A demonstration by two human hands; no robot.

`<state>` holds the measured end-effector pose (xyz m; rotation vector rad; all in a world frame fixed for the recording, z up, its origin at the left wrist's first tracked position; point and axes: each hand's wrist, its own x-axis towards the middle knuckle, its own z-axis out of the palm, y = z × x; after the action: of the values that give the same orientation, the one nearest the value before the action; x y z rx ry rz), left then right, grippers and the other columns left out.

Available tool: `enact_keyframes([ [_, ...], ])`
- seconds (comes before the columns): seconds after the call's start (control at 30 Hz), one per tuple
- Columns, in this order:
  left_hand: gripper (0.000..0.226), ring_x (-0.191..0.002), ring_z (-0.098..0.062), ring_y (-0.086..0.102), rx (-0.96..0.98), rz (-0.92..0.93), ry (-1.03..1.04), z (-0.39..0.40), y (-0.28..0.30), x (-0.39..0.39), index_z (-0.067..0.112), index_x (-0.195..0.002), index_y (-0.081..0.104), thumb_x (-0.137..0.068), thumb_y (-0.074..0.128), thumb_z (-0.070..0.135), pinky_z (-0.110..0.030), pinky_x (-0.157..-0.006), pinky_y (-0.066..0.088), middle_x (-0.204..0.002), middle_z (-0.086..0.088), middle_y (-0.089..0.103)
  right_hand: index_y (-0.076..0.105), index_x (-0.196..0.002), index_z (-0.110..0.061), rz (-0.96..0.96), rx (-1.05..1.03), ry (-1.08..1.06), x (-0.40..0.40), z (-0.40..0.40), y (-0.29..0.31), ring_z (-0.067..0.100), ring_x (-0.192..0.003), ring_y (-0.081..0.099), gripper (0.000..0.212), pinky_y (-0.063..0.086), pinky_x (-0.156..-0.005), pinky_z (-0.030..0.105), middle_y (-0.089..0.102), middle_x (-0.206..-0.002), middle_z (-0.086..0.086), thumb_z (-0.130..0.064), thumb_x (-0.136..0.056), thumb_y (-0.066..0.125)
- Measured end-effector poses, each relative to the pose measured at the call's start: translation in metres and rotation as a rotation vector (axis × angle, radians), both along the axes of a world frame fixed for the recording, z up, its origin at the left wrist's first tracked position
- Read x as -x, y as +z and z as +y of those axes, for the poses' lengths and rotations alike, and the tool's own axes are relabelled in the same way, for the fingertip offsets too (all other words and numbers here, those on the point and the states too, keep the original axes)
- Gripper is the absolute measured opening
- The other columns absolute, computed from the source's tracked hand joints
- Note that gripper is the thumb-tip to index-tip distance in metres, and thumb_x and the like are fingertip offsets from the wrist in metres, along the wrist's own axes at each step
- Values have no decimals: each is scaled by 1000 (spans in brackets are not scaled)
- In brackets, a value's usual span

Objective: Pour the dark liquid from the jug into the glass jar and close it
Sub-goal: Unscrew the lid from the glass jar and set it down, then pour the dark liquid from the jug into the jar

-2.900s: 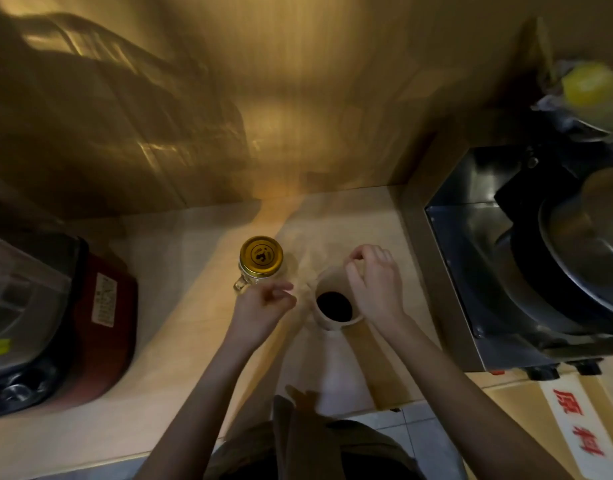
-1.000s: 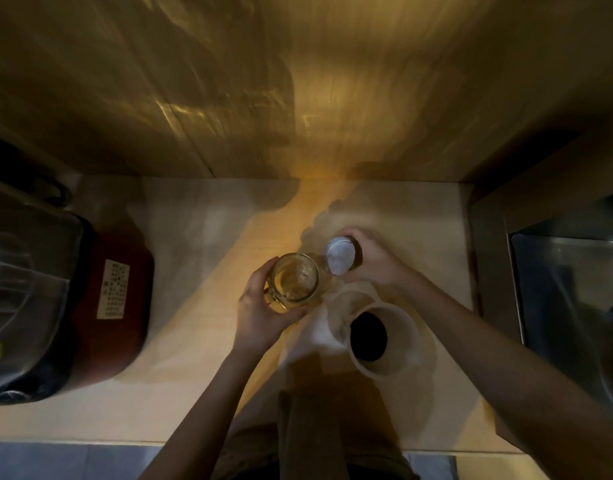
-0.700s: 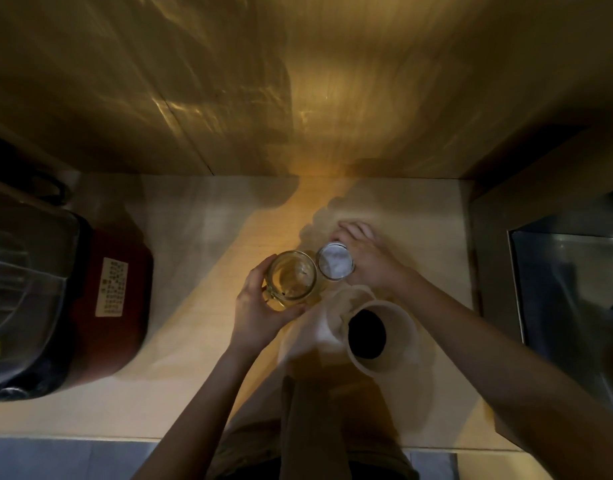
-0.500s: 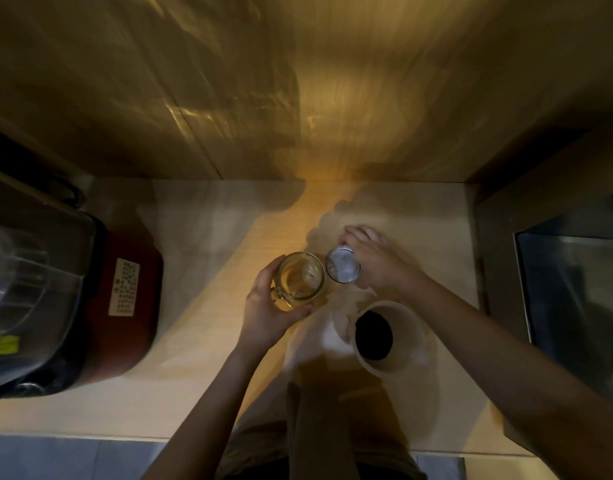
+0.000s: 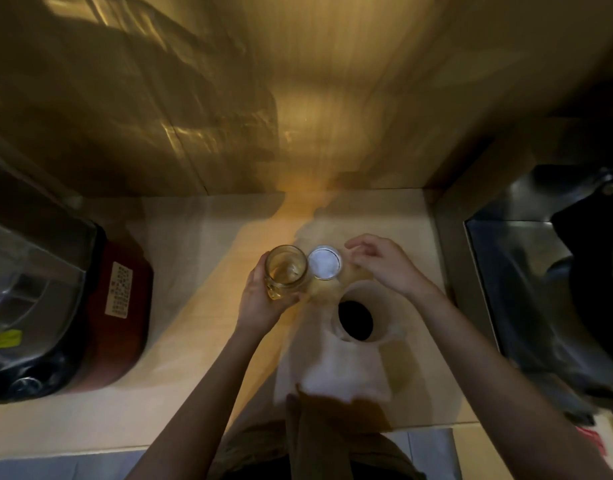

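An open glass jar (image 5: pixel 286 270) with a small handle stands on the pale counter (image 5: pixel 201 237), and my left hand (image 5: pixel 263 299) is wrapped around its near side. The jar's lid (image 5: pixel 325 262) lies upside down on the counter, touching the jar's right side. My right hand (image 5: pixel 384 263) hovers just right of the lid with its fingers apart, holding nothing. A translucent jug (image 5: pixel 362 317) with dark liquid inside stands in front of the lid, below my right wrist.
A red and black appliance (image 5: pixel 100 317) with a clear lid sits at the left. A steel sink (image 5: pixel 527 289) holding dark cookware borders the counter on the right. A wooden wall (image 5: pixel 298 98) rises behind. The counter's front edge runs near my body.
The lid came off the jar and was set upside down beside it. My right hand has now let go of the lid and opened. My left hand keeps hold of the jar.
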<state>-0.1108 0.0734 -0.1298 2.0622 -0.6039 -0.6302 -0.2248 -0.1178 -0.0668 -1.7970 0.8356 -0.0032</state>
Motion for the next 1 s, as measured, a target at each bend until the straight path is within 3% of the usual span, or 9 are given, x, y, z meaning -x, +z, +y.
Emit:
enact_keyframes([
  [0.1, 91, -120, -25, 46, 23, 22, 19, 1, 0, 1, 19, -135, 35, -58, 82, 23, -32, -96, 39, -133, -11, 50, 60, -105, 4, -140, -108, -368, 29, 18, 3, 14, -66, 58, 17, 47, -59, 12, 61, -81, 13, 1, -90, 54],
  [0.2, 88, -119, -26, 47, 53, 31, 37, -1, 3, 4, 17, -133, 37, -57, 82, 16, -30, -94, 38, -131, -11, 51, 62, -103, 0, -167, -24, -649, 58, 41, -11, 20, -84, 59, 16, 45, -73, 22, 63, -92, 13, -6, -93, 52],
  [0.3, 88, -121, -27, 46, 55, 53, 43, -2, 5, 5, 17, -133, 36, -58, 82, 15, -34, -99, 39, -132, -12, 50, 62, -104, -2, -138, 15, -669, 81, 65, -31, 21, -97, 56, 18, 42, -86, 33, 64, -102, 12, -13, -95, 51],
  [0.53, 99, -119, -31, 46, -21, 75, 25, 1, 9, 5, 22, -137, 29, -52, 77, 36, -38, -99, 39, -129, -16, 52, 60, -88, 2, -107, 48, -713, 91, 87, -54, 22, -81, 55, 37, 41, -75, 33, 60, -80, 9, -30, -99, 44],
  [0.7, 99, -129, -31, 37, -89, 93, -43, 5, 6, 1, 20, -143, 12, -66, 74, 29, -34, -103, 31, -142, -17, 37, 52, -59, -1, -188, 37, -775, 91, 95, -54, 25, -60, 49, 47, 42, -65, 34, 49, -57, 18, -30, -96, 50],
  [0.8, 73, -127, -33, 39, -86, 62, -4, 13, 4, 3, 8, -140, 21, -79, 59, 20, -39, -104, 34, -141, -20, 37, 55, -66, 14, -270, -41, -931, 85, 96, -54, 42, -73, 57, 50, 50, -68, 41, 55, -73, 39, -27, -94, 54],
  [0.83, 57, -121, -33, 44, -95, 17, 28, 16, 3, 4, 5, -133, 32, -82, 54, 18, -39, -99, 37, -135, -21, 43, 56, -60, 9, -276, -58, -949, 83, 95, -53, 36, -65, 58, 50, 47, -65, 35, 54, -64, 35, -28, -93, 56],
  [0.9, 31, -107, -35, 50, -114, -81, 111, 22, -1, 7, 1, -113, 49, -86, 47, 16, -37, -88, 39, -118, -23, 53, 44, -44, -12, -272, -72, -949, 78, 90, -48, 14, -48, 44, 51, 38, -60, 28, 38, -48, 9, -29, -90, 60],
  [1.0, 25, -96, -35, 52, -69, -83, 204, 23, -7, 7, -1, -95, 58, -89, 40, 15, -36, -80, 39, -105, -24, 58, 34, -41, -22, -286, -69, -937, 70, 80, -40, 11, -53, 33, 55, 31, -56, 29, 29, -50, 0, -28, -88, 63],
])
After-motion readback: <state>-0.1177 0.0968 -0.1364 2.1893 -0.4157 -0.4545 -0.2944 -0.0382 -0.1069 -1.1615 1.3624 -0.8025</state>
